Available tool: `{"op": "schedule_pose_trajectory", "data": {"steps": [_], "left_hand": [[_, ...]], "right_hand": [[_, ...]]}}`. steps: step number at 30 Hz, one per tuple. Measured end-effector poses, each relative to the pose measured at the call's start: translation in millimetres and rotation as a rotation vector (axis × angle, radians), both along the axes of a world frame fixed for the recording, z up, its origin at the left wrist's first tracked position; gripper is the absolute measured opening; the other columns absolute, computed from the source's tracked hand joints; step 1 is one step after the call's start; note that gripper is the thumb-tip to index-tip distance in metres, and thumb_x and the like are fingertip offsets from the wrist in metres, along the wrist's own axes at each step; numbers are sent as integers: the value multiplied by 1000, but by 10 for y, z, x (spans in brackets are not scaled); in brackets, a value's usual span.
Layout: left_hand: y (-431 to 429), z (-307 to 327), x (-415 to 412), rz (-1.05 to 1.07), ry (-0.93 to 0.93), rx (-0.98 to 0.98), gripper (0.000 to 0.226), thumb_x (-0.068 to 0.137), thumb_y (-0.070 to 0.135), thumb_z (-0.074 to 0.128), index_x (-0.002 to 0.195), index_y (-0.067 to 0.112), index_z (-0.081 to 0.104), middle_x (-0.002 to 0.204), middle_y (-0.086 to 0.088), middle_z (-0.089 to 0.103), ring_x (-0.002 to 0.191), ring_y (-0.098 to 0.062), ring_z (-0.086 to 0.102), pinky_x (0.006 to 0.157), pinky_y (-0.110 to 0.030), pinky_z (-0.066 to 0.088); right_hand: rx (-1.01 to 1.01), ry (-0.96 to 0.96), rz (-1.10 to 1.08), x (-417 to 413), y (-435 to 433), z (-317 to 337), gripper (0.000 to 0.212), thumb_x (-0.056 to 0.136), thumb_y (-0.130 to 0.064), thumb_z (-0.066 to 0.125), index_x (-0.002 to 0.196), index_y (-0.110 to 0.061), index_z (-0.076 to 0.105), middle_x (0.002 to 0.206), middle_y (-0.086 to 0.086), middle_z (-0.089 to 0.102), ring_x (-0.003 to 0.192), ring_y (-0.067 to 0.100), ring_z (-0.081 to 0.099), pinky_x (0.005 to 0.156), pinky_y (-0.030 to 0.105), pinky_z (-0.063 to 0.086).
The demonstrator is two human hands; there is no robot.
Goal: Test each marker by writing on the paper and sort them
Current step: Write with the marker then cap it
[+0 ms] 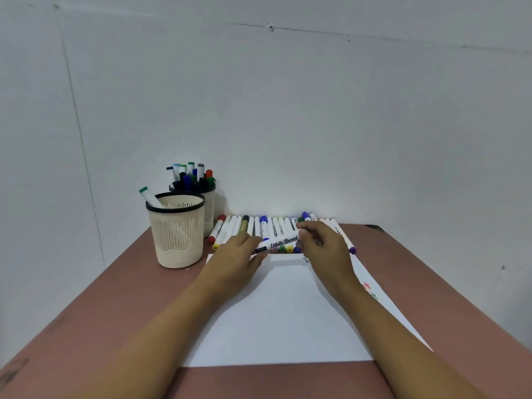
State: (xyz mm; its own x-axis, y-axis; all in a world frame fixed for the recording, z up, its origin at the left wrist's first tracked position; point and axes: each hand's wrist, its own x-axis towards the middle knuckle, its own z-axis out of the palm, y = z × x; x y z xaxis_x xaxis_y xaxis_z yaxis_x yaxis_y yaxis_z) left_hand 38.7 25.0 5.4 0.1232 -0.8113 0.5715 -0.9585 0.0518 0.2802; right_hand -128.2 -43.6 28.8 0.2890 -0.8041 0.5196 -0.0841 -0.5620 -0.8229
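right now the whiteboard marker (283, 241) is held level btw both hands, just above the row of markers (276, 226) lying along the far edge of the paper (282, 312); the left hand (240, 251) has its grip closed on the black-capped end; the right hand (322, 243) has its grip curled round the other end of the white barrel; from the pose, the cap is prob abt to be pulled off; the marker should be light, stiff, smooth plastic, so a bit slippery; best held w/ fingers round the barrel & a pinch on the cap, pulling straight along its length; a tight cap may let go w/ a jerk, so the tip could smear a finger; the near cup (177, 234) holds one marker, the far cup (209, 214) many; both stand at the left of the counter (115, 298); some coloured writing shows on the paper's right side.
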Motion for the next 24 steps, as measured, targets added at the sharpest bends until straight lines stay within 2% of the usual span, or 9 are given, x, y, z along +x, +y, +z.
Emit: {"op": "schedule_pose_trajectory", "data": {"steps": [3,7,9,11,13,16,18,21,24], "left_hand": [[17,-13,2,6,-3,43,30,99,31,43,120,11,52,112,-4,52,100,-20,49,73,-27,34],[46,12,-42,8,-131,135,27,101,33,36,116,13,47,108,-3,55,85,-17,46,65,-29,29],[49,15,-50,-25,-183,141,28,101,32,36,117,13,48,107,-4,55,89,-17,48,65,-29,30],[52,12,-51,-57,-234,149,29,100,32,37,117,11,49,107,-4,55,93,-17,49,69,-28,34],[60,1,-47,-92,-237,155,30,100,31,39,118,10,49,110,-4,55,97,-17,49,71,-25,34],[69,-12,-31,-160,-259,140,35,99,31,40,125,8,49,115,-4,53,104,-18,48,74,-19,28],[67,-24,-22,-194,-289,107,43,98,37,37,126,8,49,115,-5,54,104,-19,50,74,-19,28],[81,2,-11,-190,-317,106,41,100,39,34,127,12,48,113,-1,55,101,-17,52,70,-20,27],[97,1,15,-206,-428,91,66,86,56,8,118,16,49,104,1,58,90,-16,55,63,-25,33]], "right_hand": [[16,90,15,11,-51,-73,17,95,-7,49,101,-13,64,85,-4,63,85,16,63,68,17,43],[-731,627,-310,50,-36,-213,30,81,-21,43,94,-15,69,87,-1,68,82,22,62,70,35,45],[-904,793,-317,91,-4,-226,34,80,-33,39,88,-18,69,77,-3,66,73,21,62,69,36,41],[-928,884,-259,105,3,-214,37,83,-36,38,85,-15,68,71,-1,64,66,21,61,63,33,43],[-888,887,-125,83,9,-215,32,88,-31,42,92,-9,65,77,4,63,66,24,60,56,32,44],[-710,861,39,18,49,-193,29,99,-25,42,120,-8,51,106,8,59,90,27,58,71,34,41],[-720,832,39,1,45,-203,33,99,-29,38,124,-11,49,108,5,62,94,25,58,76,37,43],[-838,788,-15,10,34,-171,47,92,-43,27,111,-14,60,90,2,68,81,24,63,63,34,43],[-865,766,47,-9,13,-156,53,88,-51,26,91,-14,63,71,0,66,62,22,61,51,29,35]]}}
